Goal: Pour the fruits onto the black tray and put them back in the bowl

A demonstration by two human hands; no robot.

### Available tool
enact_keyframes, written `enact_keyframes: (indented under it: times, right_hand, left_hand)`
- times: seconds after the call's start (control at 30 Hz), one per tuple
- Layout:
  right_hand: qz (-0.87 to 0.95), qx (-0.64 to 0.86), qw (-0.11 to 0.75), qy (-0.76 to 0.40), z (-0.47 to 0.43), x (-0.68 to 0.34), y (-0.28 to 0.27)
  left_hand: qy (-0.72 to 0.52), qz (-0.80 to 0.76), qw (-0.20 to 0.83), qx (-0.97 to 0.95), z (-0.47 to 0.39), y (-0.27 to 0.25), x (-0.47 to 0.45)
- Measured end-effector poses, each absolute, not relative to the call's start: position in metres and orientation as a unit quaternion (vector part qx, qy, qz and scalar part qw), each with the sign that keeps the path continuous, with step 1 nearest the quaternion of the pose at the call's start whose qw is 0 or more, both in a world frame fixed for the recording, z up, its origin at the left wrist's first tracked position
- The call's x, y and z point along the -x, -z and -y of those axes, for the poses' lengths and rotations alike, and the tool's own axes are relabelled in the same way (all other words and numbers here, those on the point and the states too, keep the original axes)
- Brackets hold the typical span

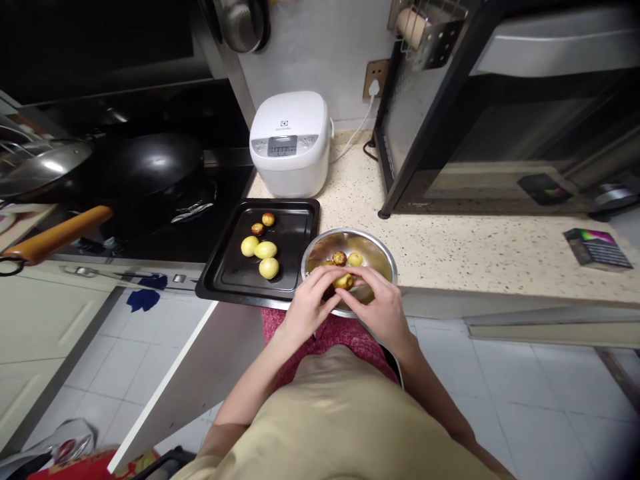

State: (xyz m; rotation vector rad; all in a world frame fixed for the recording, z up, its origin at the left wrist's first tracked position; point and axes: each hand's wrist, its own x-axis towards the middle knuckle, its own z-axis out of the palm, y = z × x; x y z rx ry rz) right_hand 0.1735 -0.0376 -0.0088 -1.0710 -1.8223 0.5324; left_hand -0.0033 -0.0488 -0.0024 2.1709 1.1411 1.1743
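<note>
My left hand [309, 301] and my right hand [381, 305] meet over the near side of a steel bowl [387, 257]. Their fingers are bent, fingertips and thumbs almost touching, around a small yellow-brown roundish piece [343, 282], perhaps a fruit or small potato. Part of it is hidden by the fingers. Inside the bowl lie a browned round piece [339, 258] and a pale yellow one [355, 259]. Left of the bowl is a black baking tray [235, 287]. It carries several smooth yellow oval pieces [265, 250] and two smaller reddish-brown ones [268, 219].
A white rice cooker [290, 143] stands behind the tray. To the right is a large dark oven [480, 173], with a small black box [597, 249] near the counter edge. A wok [155, 163] with a wooden handle [63, 235] sits on the left stove. Below, a cabinet door [200, 373] stands open.
</note>
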Motion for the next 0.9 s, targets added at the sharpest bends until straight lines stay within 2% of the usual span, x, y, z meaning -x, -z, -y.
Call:
enact_keyframes:
  times: [0.2,0.57,0.9]
  right_hand:
    - [0.760,0.463,0.403,-0.215,0.030,-0.185,0.016]
    - [0.833,0.441,0.249,-0.224,0.018,-0.184,0.012]
    - [0.836,0.442,0.238,-0.221,0.013,-0.184,0.016]
  left_hand:
    - [-0.331,-0.434,0.223,-0.807,0.046,-0.004,0.017]
    - [-0.282,-0.456,0.196,-0.821,0.043,-0.010,0.027]
    - [-0.310,-0.451,0.216,-0.809,0.041,-0.008,0.029]
